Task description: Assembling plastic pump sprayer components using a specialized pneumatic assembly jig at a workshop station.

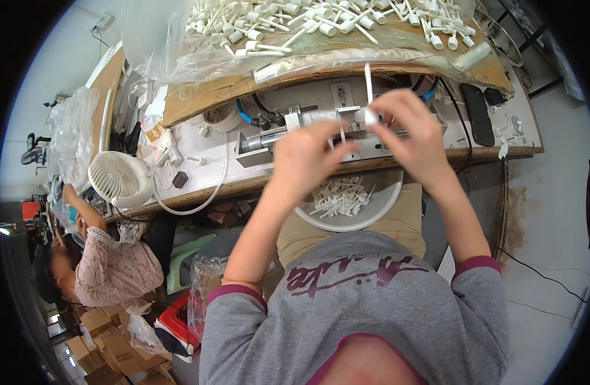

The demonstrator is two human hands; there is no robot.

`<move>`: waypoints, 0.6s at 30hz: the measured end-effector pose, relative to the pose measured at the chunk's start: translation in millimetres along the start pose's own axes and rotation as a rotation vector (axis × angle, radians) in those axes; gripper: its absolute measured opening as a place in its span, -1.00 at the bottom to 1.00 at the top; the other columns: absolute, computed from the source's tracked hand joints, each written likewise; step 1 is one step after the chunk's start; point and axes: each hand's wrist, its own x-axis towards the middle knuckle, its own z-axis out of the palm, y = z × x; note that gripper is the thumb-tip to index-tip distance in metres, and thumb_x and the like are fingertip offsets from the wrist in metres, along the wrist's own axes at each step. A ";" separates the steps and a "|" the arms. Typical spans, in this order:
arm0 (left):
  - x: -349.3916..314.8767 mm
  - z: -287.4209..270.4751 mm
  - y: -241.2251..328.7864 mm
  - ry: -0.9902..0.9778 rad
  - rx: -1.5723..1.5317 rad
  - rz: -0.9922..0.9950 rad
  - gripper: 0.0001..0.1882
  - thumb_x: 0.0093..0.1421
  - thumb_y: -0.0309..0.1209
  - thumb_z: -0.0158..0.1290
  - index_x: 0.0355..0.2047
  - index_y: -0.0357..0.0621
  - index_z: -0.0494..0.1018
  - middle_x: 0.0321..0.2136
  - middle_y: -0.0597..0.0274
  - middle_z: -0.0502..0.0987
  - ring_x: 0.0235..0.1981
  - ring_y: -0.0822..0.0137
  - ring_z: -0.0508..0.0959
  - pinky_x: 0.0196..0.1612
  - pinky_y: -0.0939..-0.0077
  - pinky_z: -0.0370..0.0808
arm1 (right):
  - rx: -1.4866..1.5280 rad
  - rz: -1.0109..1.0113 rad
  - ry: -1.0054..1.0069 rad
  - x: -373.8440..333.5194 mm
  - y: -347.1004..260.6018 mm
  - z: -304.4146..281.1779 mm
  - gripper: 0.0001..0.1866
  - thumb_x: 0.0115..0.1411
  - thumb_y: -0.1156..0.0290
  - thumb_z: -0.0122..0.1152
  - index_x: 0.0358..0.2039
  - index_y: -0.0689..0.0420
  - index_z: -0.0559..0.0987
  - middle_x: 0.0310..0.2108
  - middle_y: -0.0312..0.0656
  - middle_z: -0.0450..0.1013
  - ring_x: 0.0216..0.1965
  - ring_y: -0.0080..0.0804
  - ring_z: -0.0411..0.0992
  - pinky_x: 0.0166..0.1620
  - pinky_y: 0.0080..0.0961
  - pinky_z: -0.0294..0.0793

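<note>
The right hand [410, 135] pinches a white part [369, 86] between thumb and fingers, its stem jutting beyond them. The left hand [304, 157] blurs over the jig [255, 156]; its opening and hold cannot be told. Maroon lettering [343, 277] crosses the shirt [372, 314] below the fingers.

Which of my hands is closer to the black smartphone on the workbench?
Right. Your right hand is to the left of the black smartphone, not touching it; your left hand is farther left, beyond the right hand.

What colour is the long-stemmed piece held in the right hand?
The piece in the right hand is white; it shows best in the head view.
</note>
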 end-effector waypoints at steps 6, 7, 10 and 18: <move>100.8 -47.8 -26.7 0.479 0.119 0.071 -0.80 0.17 -0.44 0.22 -0.17 -0.07 0.66 -0.41 0.20 0.67 -0.51 0.41 0.61 -0.40 0.58 0.50 | -0.204 -0.162 -0.141 -53.5 -0.6 35.2 -0.72 0.00 0.50 0.38 -0.25 0.19 0.56 0.09 -0.09 0.50 -0.36 -0.21 0.54 -0.27 -0.37 0.53; 117.3 -43.8 -37.9 0.473 0.207 0.062 -0.79 0.16 -0.42 0.20 -0.18 -0.06 0.65 -0.41 0.19 0.66 -0.46 0.32 0.62 -0.35 0.46 0.52 | -0.254 -0.145 -0.199 -55.0 0.5 40.6 -0.73 0.00 0.49 0.37 -0.25 0.19 0.56 0.09 -0.09 0.51 -0.42 -0.22 0.53 -0.31 -0.38 0.53; 152.5 -29.1 -69.5 0.390 0.440 0.009 -0.77 0.13 -0.39 0.14 -0.19 -0.03 0.63 -0.39 0.19 0.66 -0.34 0.12 0.65 -0.22 0.20 0.55 | -0.368 -0.159 -0.264 -53.9 7.3 58.8 -0.73 -0.01 0.44 0.36 -0.26 0.15 0.54 0.07 -0.12 0.53 -0.63 -0.24 0.45 -0.48 -0.42 0.50; 125.6 -53.5 -33.1 0.333 0.084 0.071 -0.76 0.11 -0.46 0.25 -0.17 -0.11 0.64 -0.26 0.19 0.68 -0.28 0.37 0.67 -0.17 0.46 0.56 | -0.372 -0.108 -0.354 -42.1 2.9 52.5 -0.72 0.00 0.40 0.38 -0.27 0.15 0.53 -0.01 -0.12 0.57 -0.57 -0.24 0.52 -0.44 -0.40 0.53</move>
